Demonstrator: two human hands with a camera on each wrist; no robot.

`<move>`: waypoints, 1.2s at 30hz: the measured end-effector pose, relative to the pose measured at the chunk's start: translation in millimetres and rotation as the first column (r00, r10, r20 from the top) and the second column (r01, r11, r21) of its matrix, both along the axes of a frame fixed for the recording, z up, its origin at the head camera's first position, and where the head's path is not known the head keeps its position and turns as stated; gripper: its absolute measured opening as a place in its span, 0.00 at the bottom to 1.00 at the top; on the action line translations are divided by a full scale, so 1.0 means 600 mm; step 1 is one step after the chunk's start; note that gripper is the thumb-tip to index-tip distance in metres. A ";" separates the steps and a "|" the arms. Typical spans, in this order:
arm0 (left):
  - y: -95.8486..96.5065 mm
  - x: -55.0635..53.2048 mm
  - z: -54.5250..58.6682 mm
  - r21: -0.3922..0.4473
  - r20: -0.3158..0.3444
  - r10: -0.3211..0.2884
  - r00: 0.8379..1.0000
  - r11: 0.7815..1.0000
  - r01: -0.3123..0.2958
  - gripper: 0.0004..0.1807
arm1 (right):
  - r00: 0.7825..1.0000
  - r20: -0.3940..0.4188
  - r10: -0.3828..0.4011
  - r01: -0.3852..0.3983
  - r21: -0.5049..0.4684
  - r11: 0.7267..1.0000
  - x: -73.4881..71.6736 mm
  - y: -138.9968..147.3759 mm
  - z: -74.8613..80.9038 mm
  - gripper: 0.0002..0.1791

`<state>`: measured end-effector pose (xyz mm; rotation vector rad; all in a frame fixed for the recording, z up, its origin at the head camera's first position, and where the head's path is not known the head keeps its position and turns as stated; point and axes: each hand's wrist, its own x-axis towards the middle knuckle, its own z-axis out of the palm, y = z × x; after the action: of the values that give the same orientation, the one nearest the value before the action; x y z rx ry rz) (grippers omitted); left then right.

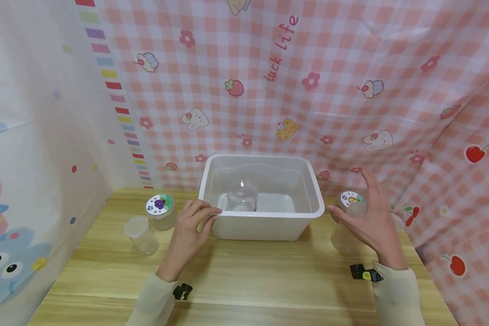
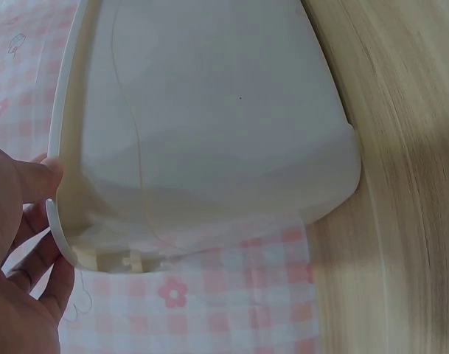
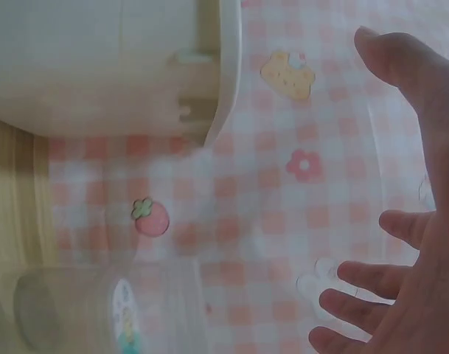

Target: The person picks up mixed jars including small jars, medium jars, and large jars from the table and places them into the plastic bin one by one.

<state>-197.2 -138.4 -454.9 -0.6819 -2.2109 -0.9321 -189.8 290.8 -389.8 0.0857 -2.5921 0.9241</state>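
Observation:
A white plastic bin (image 1: 261, 227) stands at the middle of the table, with a clear rounded jar (image 1: 242, 197) inside it. At the bin's near left corner my left hand (image 1: 192, 228) pinches the rim; the left wrist view shows thumb and fingers on either side of that rim (image 2: 56, 118). My right hand (image 1: 371, 222) is held above the clear jars at the right, its thumb and fingers spread and holding nothing. Beneath it, partly hidden, are a clear jar (image 1: 344, 240) and a jar with a flower-printed lid (image 1: 350, 198).
To the left of the bin stand a clear jar with a printed lid (image 1: 160, 206) and a clear jar with a whitish top (image 1: 143, 237). The wooden table (image 1: 265, 280) meets a pink checked cloth (image 1: 261, 108) behind. More patterned cloth hangs on both sides.

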 end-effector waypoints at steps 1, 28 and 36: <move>0.001 0.000 0.000 0.000 -0.002 -0.002 1.000 1.000 0.002 0.08 | 1.000 0.005 -0.008 0.009 -0.016 1.000 0.002 0.005 -0.003 0.66; 0.001 -0.001 -0.003 0.003 0.018 0.006 1.000 1.000 -0.006 0.08 | 0.978 0.203 -0.045 0.103 -0.286 0.953 0.037 0.068 -0.075 0.64; 0.001 0.001 0.000 0.007 0.010 0.005 1.000 1.000 -0.005 0.08 | 0.972 0.234 -0.024 0.120 -0.407 0.905 0.034 0.066 -0.096 0.66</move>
<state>-196.8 -138.0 -454.7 -0.6693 -2.2161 -0.9425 -169.6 330.1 -447.4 -0.2453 -2.5040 1.5161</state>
